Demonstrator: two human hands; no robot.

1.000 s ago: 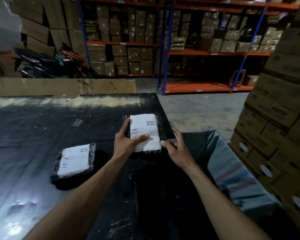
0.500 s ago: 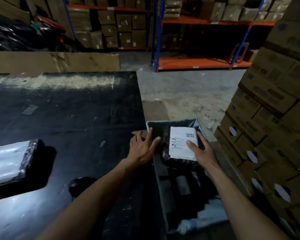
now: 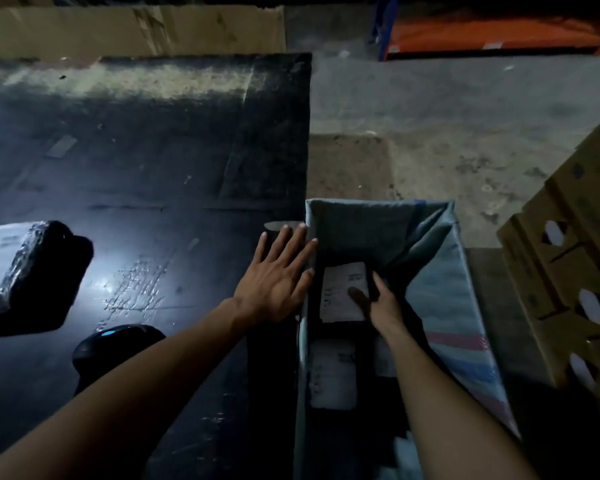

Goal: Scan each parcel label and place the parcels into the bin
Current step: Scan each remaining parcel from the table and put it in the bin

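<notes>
My right hand (image 3: 383,301) is down inside the grey-blue sack bin (image 3: 465,289), gripping a black-wrapped parcel with a white label (image 3: 340,289). Other labelled parcels (image 3: 333,375) lie deeper in the bin below it. My left hand (image 3: 278,271) rests flat with fingers spread on the right edge of the black table (image 3: 153,161), right beside the bin's rim. Another black-wrapped parcel with a white label (image 3: 18,268) lies at the table's left edge. A black handheld scanner (image 3: 115,344) with a blue light sits on the table, partly hidden by my left forearm.
Stacked cardboard boxes (image 3: 575,278) stand close on the right of the bin. Flat cardboard (image 3: 129,26) leans behind the table. Bare concrete floor (image 3: 430,126) lies beyond the bin, with an orange and blue rack (image 3: 482,32) at the far side.
The parcel went from the table, over the bin's rim and down into the bin in my right hand. My left hand let go of it and now lies flat on the table edge.
</notes>
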